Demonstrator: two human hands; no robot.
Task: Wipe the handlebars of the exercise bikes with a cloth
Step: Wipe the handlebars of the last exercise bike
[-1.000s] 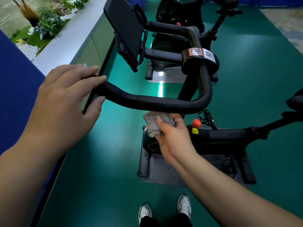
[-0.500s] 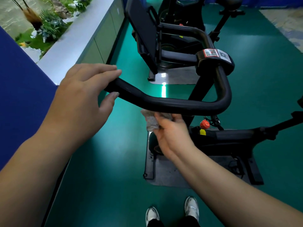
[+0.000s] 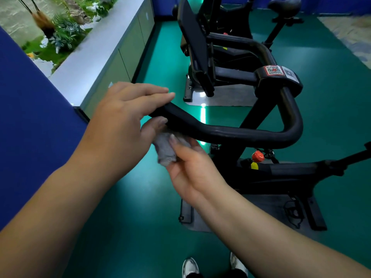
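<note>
A black looped handlebar (image 3: 236, 133) of the near exercise bike (image 3: 285, 173) runs across the middle of the view. My left hand (image 3: 124, 121) holds its left end, fingers laid over the top and thumb underneath. My right hand (image 3: 192, 169) grips a crumpled grey cloth (image 3: 166, 149) and presses it up against the underside of the bar, right beside my left thumb. The stem clamp carries a red QR sticker (image 3: 273, 70).
A black tablet holder (image 3: 192, 43) stands at the front of the handlebar. A second bike (image 3: 241, 19) stands behind on a grey mat (image 3: 230, 97). A grey counter (image 3: 100, 55) and blue partition (image 3: 30, 109) line the left. My shoes (image 3: 190, 267) stand on the green floor.
My right hand has slid the cloth leftward along the underside of the bar until it meets my left thumb. The view has shifted, so the bike sits further right.
</note>
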